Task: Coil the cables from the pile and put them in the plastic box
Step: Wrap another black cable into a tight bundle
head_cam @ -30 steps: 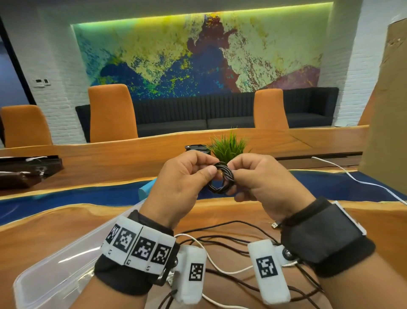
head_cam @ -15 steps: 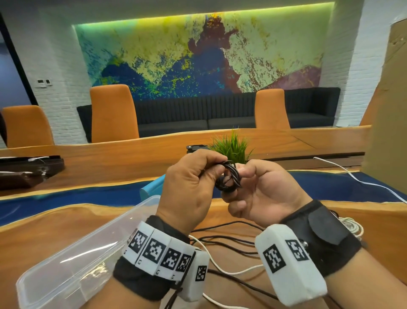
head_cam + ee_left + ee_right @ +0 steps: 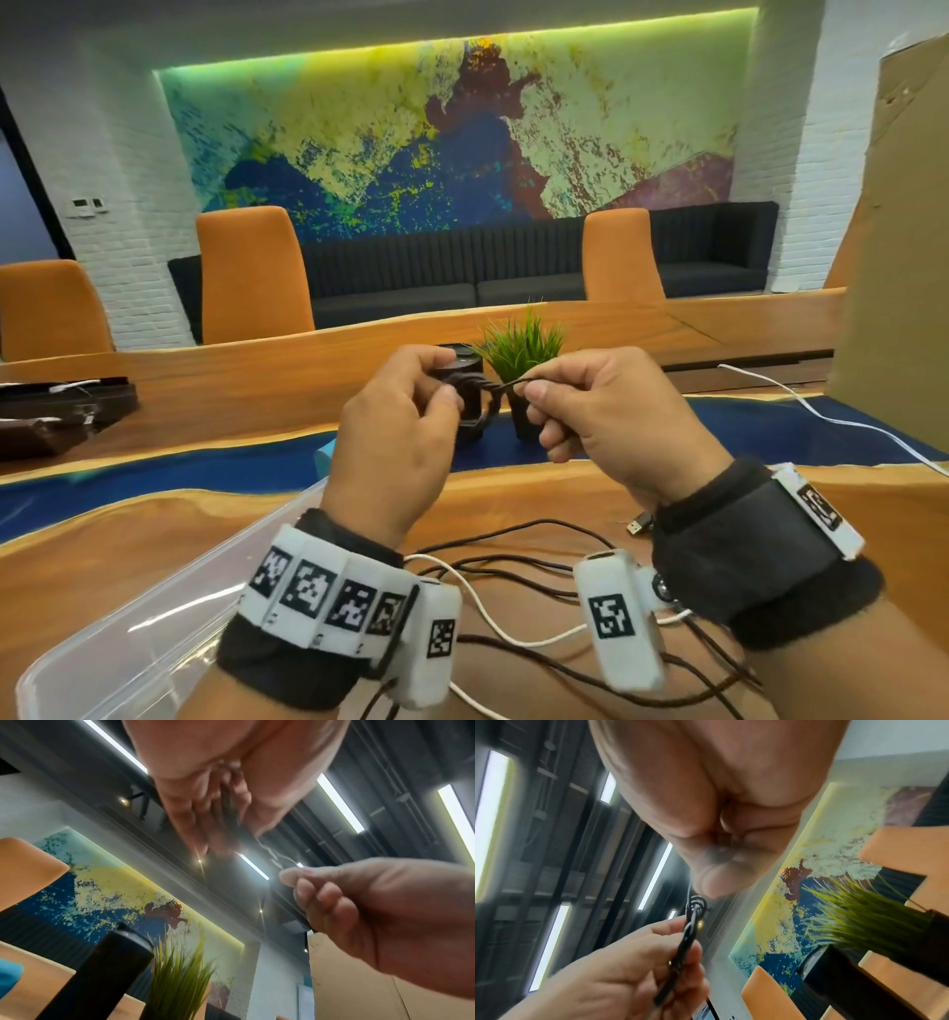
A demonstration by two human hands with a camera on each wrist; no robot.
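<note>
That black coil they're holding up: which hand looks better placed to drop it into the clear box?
The left hand, probably. It grips the black coil itself, and the plastic box lies on its side. The right hand only pinches the loose end.

Three orange chairs (image 3: 251,272), perhaps four cables (image 3: 513,580).

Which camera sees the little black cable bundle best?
The right wrist view: the black cable bundle shows its wrapped end clearly. The head view shows it between the left hand and right hand, partly hidden. The left wrist view is blurry.
</note>
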